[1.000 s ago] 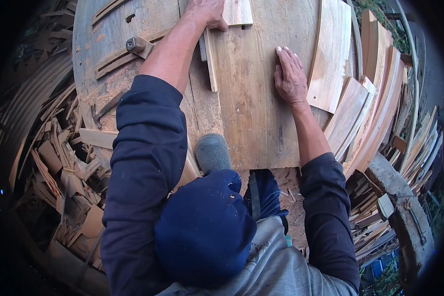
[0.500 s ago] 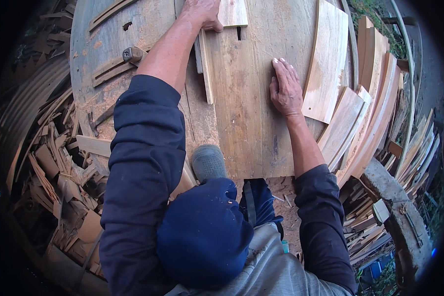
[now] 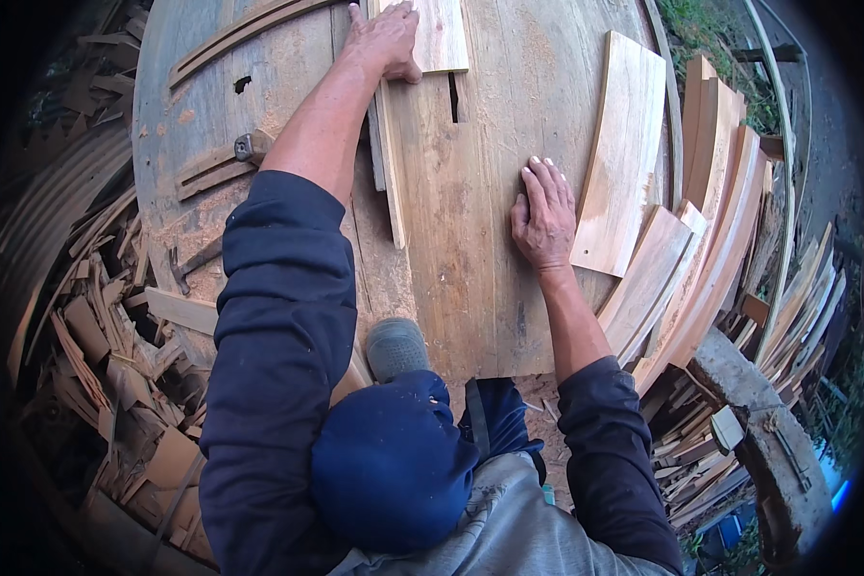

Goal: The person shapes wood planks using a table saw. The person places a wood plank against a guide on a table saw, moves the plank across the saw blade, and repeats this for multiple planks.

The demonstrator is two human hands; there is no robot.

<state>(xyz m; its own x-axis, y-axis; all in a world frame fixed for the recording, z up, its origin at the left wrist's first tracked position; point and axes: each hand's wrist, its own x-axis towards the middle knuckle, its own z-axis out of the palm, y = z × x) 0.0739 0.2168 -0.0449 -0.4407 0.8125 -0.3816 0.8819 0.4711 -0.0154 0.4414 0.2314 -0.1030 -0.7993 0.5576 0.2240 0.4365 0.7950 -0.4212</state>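
At the far middle of the wooden tabletop (image 3: 509, 317), my left hand (image 3: 379, 43) rests on a pale, flat wooden board (image 3: 444, 43). Its fingers spread over the board's left part, and the thumb presses by its near end. Just beyond that end a narrow dark slot (image 3: 454, 99) shows in the tabletop. Under my left wrist, a thin upright wooden strip (image 3: 392, 192) runs toward me. My right hand (image 3: 545, 216) lies palm down on the tabletop with nothing in it, left of a wide curved board (image 3: 624, 154).
Several curved boards (image 3: 710, 250) are stacked along the right side. A hammer (image 3: 252, 147) and slotted wooden guides (image 3: 211, 173) lie at the left, with another hammer-like tool (image 3: 194, 264) nearer. Scrap wood (image 3: 130, 355) piles up left. A shoe (image 3: 396, 348) stands on the tabletop.
The view has shifted, so the scene sits lower. The pale board under my left hand has slid slightly away, baring more of the slot. My right hand stays flat on the tabletop.
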